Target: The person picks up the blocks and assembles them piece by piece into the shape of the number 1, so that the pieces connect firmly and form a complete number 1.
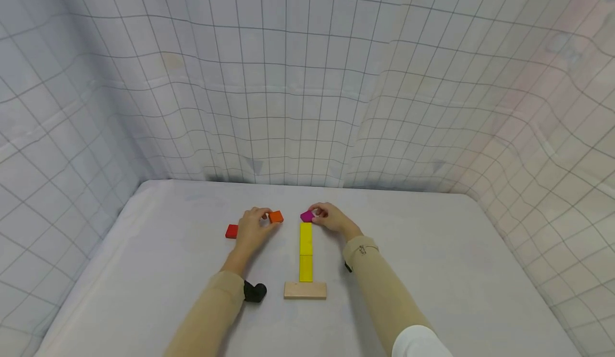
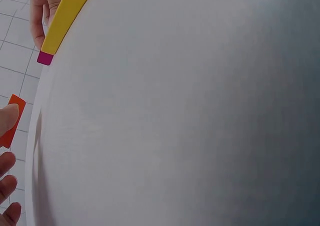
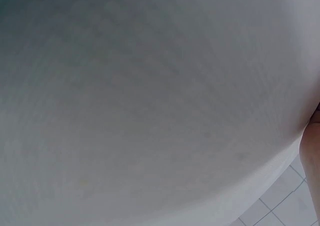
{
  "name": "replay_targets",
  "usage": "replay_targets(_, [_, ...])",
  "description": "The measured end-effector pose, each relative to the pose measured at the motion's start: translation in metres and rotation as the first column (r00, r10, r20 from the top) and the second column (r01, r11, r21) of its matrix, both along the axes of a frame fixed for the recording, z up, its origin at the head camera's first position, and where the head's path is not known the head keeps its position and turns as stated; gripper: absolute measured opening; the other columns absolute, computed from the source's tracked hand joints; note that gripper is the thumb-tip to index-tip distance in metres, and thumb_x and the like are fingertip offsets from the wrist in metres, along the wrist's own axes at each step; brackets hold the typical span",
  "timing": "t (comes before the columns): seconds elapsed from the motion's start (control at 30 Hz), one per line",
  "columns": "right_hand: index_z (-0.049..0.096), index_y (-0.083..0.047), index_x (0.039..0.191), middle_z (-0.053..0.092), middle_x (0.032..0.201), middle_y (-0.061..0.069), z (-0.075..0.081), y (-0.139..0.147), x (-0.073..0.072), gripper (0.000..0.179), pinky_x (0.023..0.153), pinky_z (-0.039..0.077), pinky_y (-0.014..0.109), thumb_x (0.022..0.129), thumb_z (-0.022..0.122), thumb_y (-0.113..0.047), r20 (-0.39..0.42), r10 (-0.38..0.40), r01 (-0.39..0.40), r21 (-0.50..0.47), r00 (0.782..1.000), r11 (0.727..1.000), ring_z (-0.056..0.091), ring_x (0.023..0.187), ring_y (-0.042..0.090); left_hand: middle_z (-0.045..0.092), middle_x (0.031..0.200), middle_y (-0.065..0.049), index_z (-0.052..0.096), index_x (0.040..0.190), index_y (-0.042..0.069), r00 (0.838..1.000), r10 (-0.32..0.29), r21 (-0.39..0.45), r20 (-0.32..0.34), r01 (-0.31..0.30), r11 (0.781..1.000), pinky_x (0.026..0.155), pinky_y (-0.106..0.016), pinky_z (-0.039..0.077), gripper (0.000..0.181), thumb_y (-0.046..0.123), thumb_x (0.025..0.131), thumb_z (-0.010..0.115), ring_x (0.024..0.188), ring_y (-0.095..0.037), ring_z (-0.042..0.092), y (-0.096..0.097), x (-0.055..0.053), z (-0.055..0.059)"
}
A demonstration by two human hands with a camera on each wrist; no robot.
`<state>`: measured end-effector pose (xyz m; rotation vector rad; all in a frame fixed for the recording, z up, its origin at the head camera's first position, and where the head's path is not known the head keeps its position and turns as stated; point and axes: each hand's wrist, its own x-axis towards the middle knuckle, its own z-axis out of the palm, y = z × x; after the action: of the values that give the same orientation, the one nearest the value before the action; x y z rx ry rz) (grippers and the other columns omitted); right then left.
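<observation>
My left hand [image 1: 253,227] pinches an orange block [image 1: 276,217] between thumb and fingers, left of the row; its thumb lies on that block in the left wrist view too. At the far end of the row, my right hand [image 1: 332,218] pinches a magenta block [image 1: 307,216]. This block appears to touch the end of the farther yellow block [image 1: 306,238]. A second yellow block [image 1: 306,269] continues the line toward me, ending at a plain wooden block [image 1: 305,291] laid crosswise. Only an edge of the right hand [image 3: 311,156] shows in the right wrist view.
A red block [image 1: 231,231] lies left of the left hand, which partly covers it. All rests on a white-covered table [image 1: 461,271]. White grid-patterned curtains [image 1: 307,79] stand behind the table and on both sides. A black wrist device [image 1: 254,292] sits at the left cuff.
</observation>
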<state>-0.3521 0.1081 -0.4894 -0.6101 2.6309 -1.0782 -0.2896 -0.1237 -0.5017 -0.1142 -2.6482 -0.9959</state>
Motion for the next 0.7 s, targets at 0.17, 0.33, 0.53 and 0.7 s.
replay_targets(0.17, [0.057, -0.007, 0.114, 0.05, 0.092, 0.005, -0.002, 0.0, 0.0, 0.025, 0.078, 0.038, 0.029, 0.089, 0.058, -0.012, -0.021, 0.008, -0.008, 0.012, 1.0, 1.0, 0.044, 0.083, 0.017, 0.057, 0.088, -0.009, 0.064, 0.102, 0.007, 0.999, -0.02, -0.042, 0.025, 0.021, 0.999, 0.076, -0.041, 0.039, 0.032, 0.023, 0.077, 0.073, 0.085, -0.027, 0.047, 0.006, -0.004, -0.001])
replay_targets(0.33, [0.057, -0.007, 0.115, 0.051, 0.094, 0.006, -0.002, 0.0, 0.0, 0.026, 0.079, 0.039, 0.03, 0.09, 0.058, -0.012, -0.019, 0.004, -0.004, 0.019, 1.0, 1.0, 0.045, 0.084, 0.018, 0.056, 0.088, -0.008, 0.063, 0.104, 0.008, 0.997, -0.04, -0.055, 0.066, 0.044, 0.998, 0.079, -0.042, 0.038, 0.034, 0.025, 0.077, 0.073, 0.087, -0.027, 0.047, 0.012, -0.008, -0.002])
replay_targets(0.53, [0.057, -0.006, 0.116, 0.052, 0.098, 0.007, -0.001, -0.001, 0.0, 0.027, 0.081, 0.04, 0.03, 0.089, 0.058, -0.011, 0.009, -0.008, 0.008, 0.003, 1.0, 1.0, 0.046, 0.087, 0.019, 0.056, 0.09, -0.008, 0.062, 0.107, 0.008, 0.993, -0.047, -0.072, 0.113, 0.055, 0.996, 0.081, -0.043, 0.037, 0.038, 0.029, 0.078, 0.073, 0.09, -0.027, 0.047, 0.019, -0.01, -0.004])
replay_targets(0.7, [0.057, -0.007, 0.116, 0.052, 0.097, 0.007, -0.001, -0.001, -0.001, 0.027, 0.08, 0.04, 0.031, 0.089, 0.058, -0.012, 0.013, -0.011, 0.011, 0.012, 1.0, 1.0, 0.046, 0.087, 0.02, 0.056, 0.09, -0.007, 0.062, 0.108, 0.009, 0.993, -0.035, -0.078, 0.116, 0.044, 0.996, 0.082, -0.043, 0.037, 0.038, 0.031, 0.078, 0.072, 0.09, -0.026, 0.046, 0.023, -0.013, -0.006])
